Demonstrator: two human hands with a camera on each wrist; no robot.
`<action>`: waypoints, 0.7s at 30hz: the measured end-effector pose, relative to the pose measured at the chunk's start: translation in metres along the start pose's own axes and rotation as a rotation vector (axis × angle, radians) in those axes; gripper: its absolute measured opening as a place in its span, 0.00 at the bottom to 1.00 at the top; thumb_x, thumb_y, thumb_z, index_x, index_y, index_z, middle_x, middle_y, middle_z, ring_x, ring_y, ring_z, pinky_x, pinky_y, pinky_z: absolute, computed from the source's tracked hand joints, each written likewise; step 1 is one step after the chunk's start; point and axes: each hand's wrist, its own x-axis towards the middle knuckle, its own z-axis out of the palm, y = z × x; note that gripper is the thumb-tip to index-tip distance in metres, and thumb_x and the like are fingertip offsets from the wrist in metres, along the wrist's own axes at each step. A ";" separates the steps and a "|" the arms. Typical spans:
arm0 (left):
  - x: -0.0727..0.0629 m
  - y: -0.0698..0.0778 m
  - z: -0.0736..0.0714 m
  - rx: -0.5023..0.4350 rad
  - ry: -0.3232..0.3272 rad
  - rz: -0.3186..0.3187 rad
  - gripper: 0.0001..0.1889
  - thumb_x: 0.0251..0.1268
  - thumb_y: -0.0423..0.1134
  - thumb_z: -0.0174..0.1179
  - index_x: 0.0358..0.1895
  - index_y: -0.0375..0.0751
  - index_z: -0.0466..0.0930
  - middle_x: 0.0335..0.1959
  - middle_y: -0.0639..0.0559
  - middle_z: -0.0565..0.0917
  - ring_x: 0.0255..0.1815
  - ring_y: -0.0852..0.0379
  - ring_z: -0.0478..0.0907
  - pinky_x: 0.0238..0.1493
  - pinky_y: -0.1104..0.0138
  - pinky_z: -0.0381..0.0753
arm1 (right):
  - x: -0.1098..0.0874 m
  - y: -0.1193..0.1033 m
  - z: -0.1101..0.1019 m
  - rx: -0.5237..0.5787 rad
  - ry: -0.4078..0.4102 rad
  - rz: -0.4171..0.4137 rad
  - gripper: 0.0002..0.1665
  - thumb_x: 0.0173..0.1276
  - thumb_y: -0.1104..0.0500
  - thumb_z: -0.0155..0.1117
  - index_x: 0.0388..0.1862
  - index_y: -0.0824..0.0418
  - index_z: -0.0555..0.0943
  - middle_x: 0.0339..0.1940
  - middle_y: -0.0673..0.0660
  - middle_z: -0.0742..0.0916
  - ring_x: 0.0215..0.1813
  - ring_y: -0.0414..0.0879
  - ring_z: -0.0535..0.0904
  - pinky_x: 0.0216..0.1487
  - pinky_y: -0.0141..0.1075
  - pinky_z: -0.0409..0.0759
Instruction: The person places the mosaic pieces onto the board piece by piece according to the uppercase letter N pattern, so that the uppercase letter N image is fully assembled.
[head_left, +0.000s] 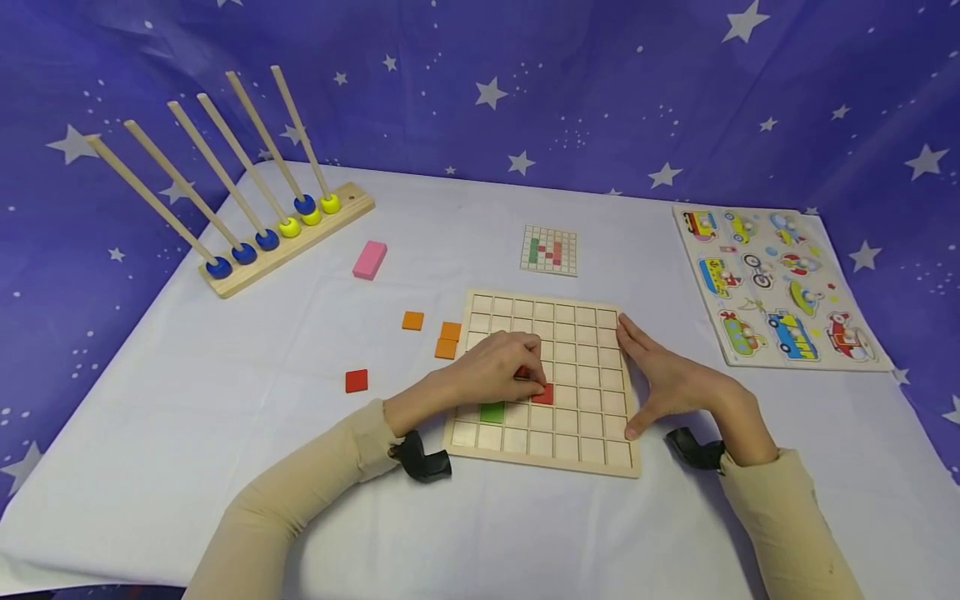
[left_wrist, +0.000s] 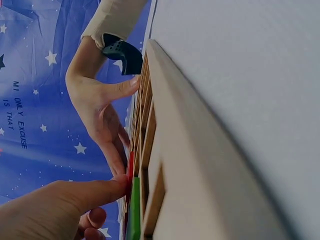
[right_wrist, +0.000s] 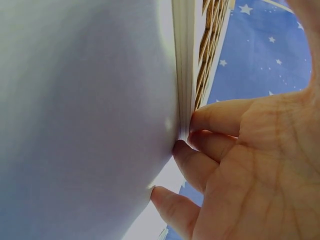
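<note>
A wooden grid board (head_left: 543,462) lies in front of me. My left hand (head_left: 491,367) reaches over it from the left and pinches a red square tile (head_left: 546,395) at one of its cells. The thumb presses against that tile's edge in the left wrist view. Below the hand a green tile (head_left: 492,412) sits in a cell, and part of another red tile shows under the fingers. My right hand (head_left: 678,383) steadies the board's right edge, fingertips near the far corner and thumb lower down; its fingers are spread and fairly straight.
Left of the board lie orange tiles (head_left: 412,321), a loose red tile (head_left: 356,381) and a pink block (head_left: 370,260). Behind it is a small pattern card (head_left: 550,265). A peg bead stand (head_left: 292,246) is at the back left, a vehicle puzzle (head_left: 757,354) at the right.
</note>
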 end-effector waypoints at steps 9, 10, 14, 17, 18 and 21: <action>-0.013 -0.013 -0.010 -0.028 0.002 -0.070 0.04 0.59 0.40 0.67 0.36 0.48 0.88 0.33 0.59 0.81 0.33 0.65 0.75 0.40 0.71 0.73 | -0.001 -0.001 0.001 -0.013 -0.003 0.009 0.88 0.30 0.40 0.84 0.75 0.74 0.37 0.78 0.66 0.36 0.78 0.66 0.34 0.71 0.62 0.48; -0.017 -0.015 -0.012 -0.046 0.010 -0.086 0.05 0.58 0.40 0.67 0.36 0.47 0.87 0.33 0.59 0.82 0.34 0.65 0.76 0.41 0.71 0.73 | -0.001 -0.001 0.001 -0.012 -0.004 0.009 0.88 0.30 0.40 0.84 0.75 0.74 0.37 0.78 0.66 0.36 0.78 0.65 0.34 0.71 0.62 0.48; -0.038 -0.031 -0.025 -0.117 0.083 -0.146 0.04 0.56 0.38 0.69 0.34 0.45 0.87 0.31 0.58 0.83 0.32 0.64 0.76 0.38 0.71 0.74 | -0.002 0.000 0.001 -0.016 -0.002 0.012 0.88 0.30 0.39 0.84 0.75 0.73 0.37 0.78 0.66 0.36 0.78 0.66 0.34 0.71 0.62 0.48; -0.058 -0.050 -0.039 -0.146 0.114 -0.174 0.05 0.54 0.39 0.71 0.33 0.45 0.87 0.28 0.58 0.82 0.30 0.63 0.74 0.35 0.71 0.73 | -0.002 0.001 0.001 -0.025 -0.002 0.016 0.88 0.30 0.38 0.83 0.75 0.73 0.37 0.78 0.65 0.36 0.78 0.65 0.34 0.71 0.62 0.47; -0.065 -0.058 -0.044 -0.162 0.099 -0.185 0.05 0.53 0.39 0.72 0.32 0.45 0.87 0.28 0.58 0.82 0.30 0.62 0.74 0.35 0.71 0.73 | -0.002 0.001 0.001 -0.027 -0.003 0.019 0.89 0.29 0.37 0.83 0.75 0.73 0.37 0.78 0.65 0.36 0.78 0.65 0.34 0.72 0.62 0.47; -0.088 -0.080 -0.065 -0.205 -0.009 -0.243 0.08 0.49 0.43 0.74 0.32 0.49 0.87 0.30 0.60 0.83 0.33 0.62 0.75 0.40 0.71 0.74 | -0.001 0.002 0.001 -0.025 -0.007 0.027 0.89 0.29 0.37 0.83 0.76 0.72 0.37 0.79 0.64 0.35 0.79 0.64 0.33 0.72 0.61 0.46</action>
